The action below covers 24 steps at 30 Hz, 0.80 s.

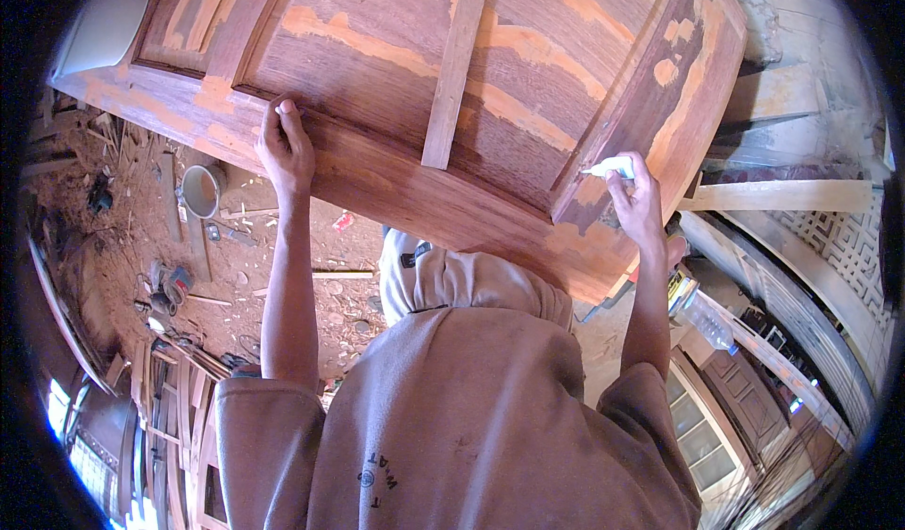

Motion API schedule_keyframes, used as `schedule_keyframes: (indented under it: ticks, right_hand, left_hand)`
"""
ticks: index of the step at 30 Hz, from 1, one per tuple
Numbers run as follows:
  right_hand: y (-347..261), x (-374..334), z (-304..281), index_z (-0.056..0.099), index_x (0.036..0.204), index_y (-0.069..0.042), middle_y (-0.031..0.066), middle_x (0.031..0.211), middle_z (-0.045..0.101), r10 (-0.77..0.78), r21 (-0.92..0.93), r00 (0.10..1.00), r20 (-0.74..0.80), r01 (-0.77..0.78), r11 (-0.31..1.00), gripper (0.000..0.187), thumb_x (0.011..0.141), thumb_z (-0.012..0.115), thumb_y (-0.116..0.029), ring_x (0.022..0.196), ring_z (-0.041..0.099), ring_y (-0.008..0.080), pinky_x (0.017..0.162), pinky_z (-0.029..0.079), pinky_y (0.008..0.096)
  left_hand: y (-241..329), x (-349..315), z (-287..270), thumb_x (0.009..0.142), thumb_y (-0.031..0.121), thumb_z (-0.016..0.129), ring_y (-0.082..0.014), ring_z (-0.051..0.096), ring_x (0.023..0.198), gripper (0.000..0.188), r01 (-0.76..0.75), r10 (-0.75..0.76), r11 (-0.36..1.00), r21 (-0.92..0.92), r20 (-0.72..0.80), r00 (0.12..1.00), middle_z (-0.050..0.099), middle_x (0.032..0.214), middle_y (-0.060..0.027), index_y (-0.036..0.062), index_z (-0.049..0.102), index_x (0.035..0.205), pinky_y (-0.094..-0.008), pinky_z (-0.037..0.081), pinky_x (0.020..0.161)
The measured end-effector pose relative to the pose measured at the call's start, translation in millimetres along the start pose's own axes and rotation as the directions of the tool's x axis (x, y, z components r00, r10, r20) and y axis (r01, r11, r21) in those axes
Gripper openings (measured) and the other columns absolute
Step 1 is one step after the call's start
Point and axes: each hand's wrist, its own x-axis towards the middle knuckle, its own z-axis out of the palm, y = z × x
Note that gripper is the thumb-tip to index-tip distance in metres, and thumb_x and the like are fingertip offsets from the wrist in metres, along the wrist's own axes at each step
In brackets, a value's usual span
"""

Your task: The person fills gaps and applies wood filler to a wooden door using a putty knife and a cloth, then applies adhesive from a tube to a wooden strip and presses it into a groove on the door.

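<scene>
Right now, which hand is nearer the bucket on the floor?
Left. The left hand is at the panel's near edge, to the right of the bucket in view. The right hand is far across, at the panel's right side, holding the white bottle.

Bucket (pixel 201 194) on flr (pixel 247 268) nr wood scraps (pixel 172 196)

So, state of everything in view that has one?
Wooden door: unevenly patched orange
Wood strip: lying across door
Small white bottle: tilted, gripped in right hand, tip at molding
Left hand: curled at door edge; grip unclear
Bucket: open-topped
Clear plastic bottle: capped
</scene>
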Motion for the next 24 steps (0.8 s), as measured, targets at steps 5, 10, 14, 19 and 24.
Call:
schedule_keyframes:
  ticks: [5,10,14,19,24]
  right_hand:
    - [-5.0,0.0,-0.2,0.055,0.109,0.0,0.0103,0.093,0.069,0.042,0.024,0.999,0.007,-0.042,0.999,0.016,0.098,0.058,-0.011,0.085,0.065,0.0143,0.075,0.052,0.0321]
    - [-6.4,0.6,-1.5,0.055,0.11,0.0,0.0106,0.093,0.069,0.049,-0.004,0.999,0.018,-0.049,0.999,0.017,0.099,0.057,-0.012,0.085,0.066,0.015,0.075,0.052,0.0319]
    - [-5.0,0.2,-0.8,0.054,0.11,0.0,0.0114,0.093,0.069,0.072,0.004,0.997,0.016,-0.072,0.997,0.018,0.099,0.057,-0.013,0.086,0.066,0.0154,0.075,0.052,0.032]
    - [-3.5,-0.4,-0.5,0.054,0.11,0.0,0.012,0.092,0.07,0.062,0.009,0.998,0.008,-0.062,0.998,0.018,0.099,0.057,-0.014,0.085,0.066,0.0158,0.075,0.052,0.0324]
    - [0.7,-0.2,2.0,0.055,0.108,-0.002,0.0093,0.091,0.069,0.031,0.01,0.999,-0.034,-0.031,0.999,0.014,0.098,0.059,-0.011,0.075,0.064,0.0124,0.065,0.052,0.0301]
  left_hand:
    - [1.7,0.0,-1.1,0.105,0.023,0.047,-0.0242,0.054,0.074,0.032,0.036,-0.036,0.999,0.013,0.017,0.999,0.064,0.084,-0.0194,-0.0045,0.063,0.102,-0.0381,0.047,0.071]
    - [-1.2,-0.1,0.0,0.105,0.024,0.047,-0.0247,0.055,0.075,0.033,0.013,-0.013,1.0,0.01,0.0,1.0,0.064,0.085,-0.0194,-0.005,0.063,0.103,-0.0378,0.048,0.071]
    - [-1.2,0.3,-0.3,0.105,0.023,0.046,-0.0238,0.054,0.075,0.033,0.024,-0.024,1.0,0.01,0.015,1.0,0.063,0.083,-0.0187,-0.0055,0.062,0.102,-0.0375,0.047,0.071]
    - [0.0,0.8,-0.3,0.105,0.023,0.045,-0.0224,0.051,0.072,0.033,0.017,-0.017,1.0,0.014,0.021,1.0,0.06,0.079,-0.0169,-0.0057,0.061,0.1,-0.0371,0.046,0.068]
    - [4.1,1.0,0.0,0.105,0.024,0.045,-0.0217,0.049,0.069,0.035,-0.009,0.009,1.0,-0.006,-0.001,1.0,0.058,0.075,-0.0161,-0.0058,0.06,0.097,-0.0377,0.045,0.065]
